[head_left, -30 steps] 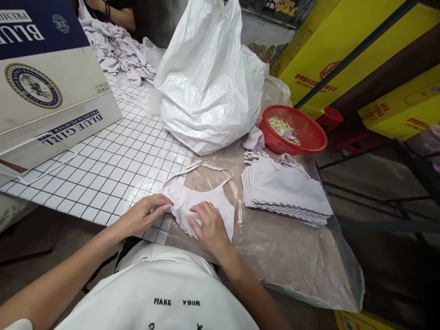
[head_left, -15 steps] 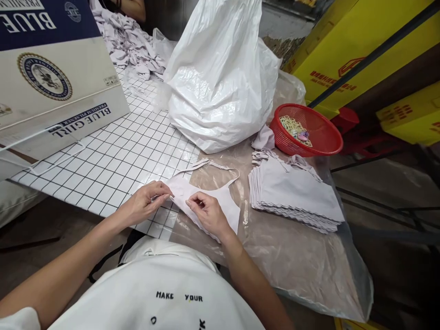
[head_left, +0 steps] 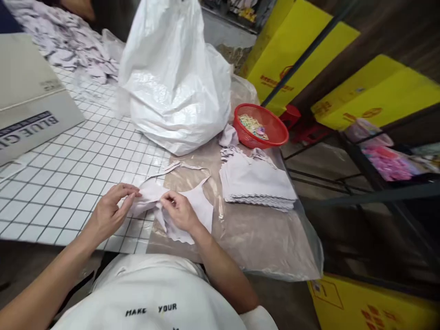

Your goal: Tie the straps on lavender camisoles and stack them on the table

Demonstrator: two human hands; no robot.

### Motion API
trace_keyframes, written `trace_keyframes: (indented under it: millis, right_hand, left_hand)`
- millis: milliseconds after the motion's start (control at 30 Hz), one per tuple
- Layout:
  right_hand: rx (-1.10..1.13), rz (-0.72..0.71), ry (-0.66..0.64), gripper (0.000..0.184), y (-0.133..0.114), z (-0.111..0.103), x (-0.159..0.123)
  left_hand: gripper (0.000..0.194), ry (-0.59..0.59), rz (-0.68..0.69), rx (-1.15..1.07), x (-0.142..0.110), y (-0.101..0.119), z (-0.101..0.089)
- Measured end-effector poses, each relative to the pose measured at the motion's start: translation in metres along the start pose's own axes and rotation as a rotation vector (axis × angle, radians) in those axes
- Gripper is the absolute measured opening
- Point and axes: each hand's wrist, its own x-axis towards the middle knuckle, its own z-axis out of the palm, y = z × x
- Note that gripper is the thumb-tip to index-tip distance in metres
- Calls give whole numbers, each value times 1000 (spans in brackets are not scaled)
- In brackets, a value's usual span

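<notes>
A pale lilac bra top (head_left: 199, 206) with thin straps lies partly on the table in front of me, its near-left edge lifted. My left hand (head_left: 112, 206) pinches that garment at its left end, thumb and fingers together. Close by on the right, my right hand (head_left: 180, 211) grips the same raised edge between thumb and forefinger. The straps loop away from me on a sheet of clear plastic (head_left: 254, 238). Right of the garment sits a neat stack of similar tops (head_left: 256, 178), scalloped hems toward me.
A large white plastic bag (head_left: 178, 91) stands behind the garment. Beside it is a red basket (head_left: 278, 130) holding small pale pieces. At left are a cardboard box (head_left: 37, 101) and a heap of lilac fabric (head_left: 68, 41). Yellow boxes (head_left: 292, 55) stand beyond the table's right edge.
The view has swung to the right, so everything sits further left. The garment's near edge, held in both hands, is now raised and folded up off the table.
</notes>
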Motion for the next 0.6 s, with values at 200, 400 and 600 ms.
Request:
trace_keyframes:
  millis: [200,400,600]
  right_hand:
    - [54,3,42,19,-3,5,1]
    - [-45,-55,102,14,-9,16,-8]
    - [-84,-156,84,8,-12,26,-16]
  left_hand:
    - [36,-100,-299,-265,-24,18,23]
    - [40,-130,-386,-382,-40,10,51]
    - [76,60,-430,-517,-30,-13,51]
